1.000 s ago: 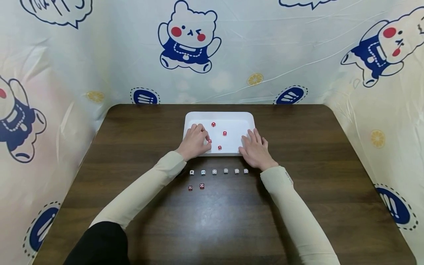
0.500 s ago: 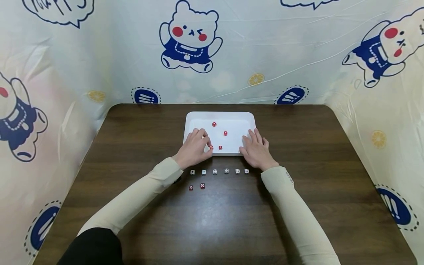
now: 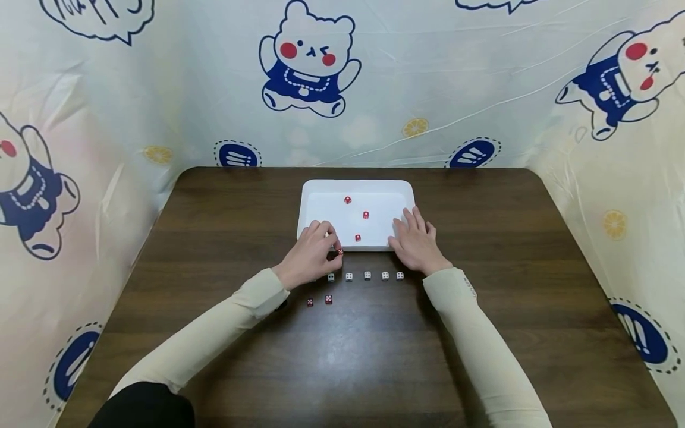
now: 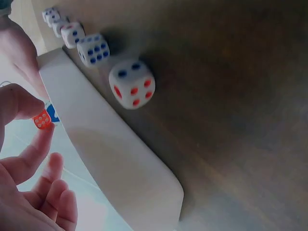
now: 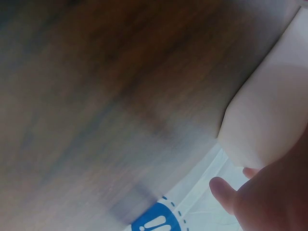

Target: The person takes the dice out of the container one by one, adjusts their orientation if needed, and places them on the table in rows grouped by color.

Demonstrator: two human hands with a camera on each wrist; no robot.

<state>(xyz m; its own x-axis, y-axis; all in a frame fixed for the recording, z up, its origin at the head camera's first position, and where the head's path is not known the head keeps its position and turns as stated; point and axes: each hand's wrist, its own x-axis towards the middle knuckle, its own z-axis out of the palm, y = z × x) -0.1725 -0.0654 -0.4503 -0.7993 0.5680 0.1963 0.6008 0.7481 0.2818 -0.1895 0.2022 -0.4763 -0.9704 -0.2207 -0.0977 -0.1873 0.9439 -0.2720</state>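
Between thumb and forefinger, my left hand [image 3: 310, 252] pinches a red die [image 4: 42, 119] above the near edge of the white tray [image 3: 326, 202]. Its other fingers are loosely bent. My right hand [image 3: 418, 241] rests on the tray's right rim with its fingers spread. Inside the tray lie three more red dice, one at the back [image 3: 348, 200], a second in the middle [image 3: 366, 214] and a third near the front wall [image 3: 358, 238]. In front of the tray runs a row of white dice [image 3: 367, 276], partly hidden by the left hand.
Two red dice sit nearer to me than the white row, a left one [image 3: 310, 302] and a right one [image 3: 329, 299]. All of this is on a dark wooden table [image 3: 342, 368], with a bear-printed curtain [image 3: 374, 89] around its back and sides.
My left hand has drawn the red die toward me, from inside the tray to its near edge. The right hand stays on the rim.
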